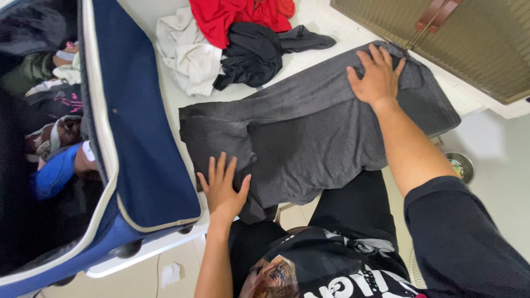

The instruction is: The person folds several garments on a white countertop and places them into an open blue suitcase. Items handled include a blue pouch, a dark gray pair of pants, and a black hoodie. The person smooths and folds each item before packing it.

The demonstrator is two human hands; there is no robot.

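Just one camera here, strapped to the person's head and tilted steeply down, so you're looking almost straight along their own chest and arms. It sits close: the black shirt fills the bottom edge and both forearms run up into the frame from below. The view faces forward and down over the white counter (309,52), with the open blue suitcase (138,138) cut off on the left edge and a slatted cabinet door (486,49) clipped at top right. A strip of floor shows on the lower right. No second view, so nothing overlaps.
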